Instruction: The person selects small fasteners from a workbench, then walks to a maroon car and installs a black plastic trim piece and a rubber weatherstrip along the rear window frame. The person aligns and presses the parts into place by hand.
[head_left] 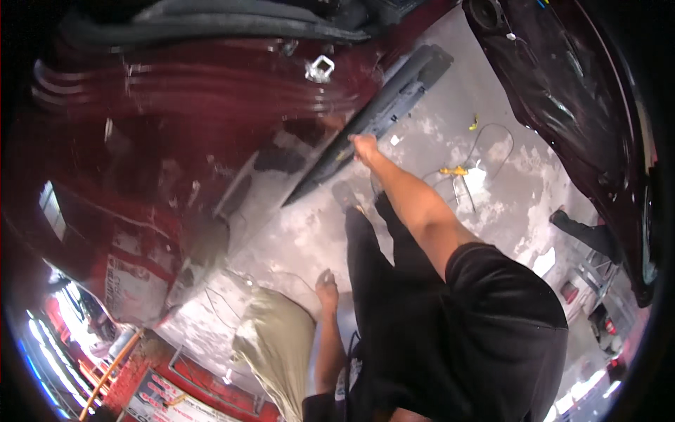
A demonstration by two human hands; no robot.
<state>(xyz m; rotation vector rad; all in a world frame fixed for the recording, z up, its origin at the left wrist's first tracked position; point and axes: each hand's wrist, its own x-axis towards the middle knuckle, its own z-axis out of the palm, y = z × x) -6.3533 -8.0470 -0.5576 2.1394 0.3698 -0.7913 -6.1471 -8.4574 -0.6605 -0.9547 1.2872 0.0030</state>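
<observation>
Head view: panel (pixel 394 105) (dark) in right hand (pixel 364 148)

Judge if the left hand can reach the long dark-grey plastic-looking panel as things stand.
Probably yes: open floor shows between the left hand and the lower-left tip of the panel.

Car workshop — maroon bodywork (pixel 211 95), loose panel (pixel 389 114).

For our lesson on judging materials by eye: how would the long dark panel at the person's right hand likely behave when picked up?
The long dark panel is probably stiff, since it runs nearly straight on both sides of the right hand. Its slim shape suggests it may be light for its length. Held at one spot, its long ends could swing.
</observation>
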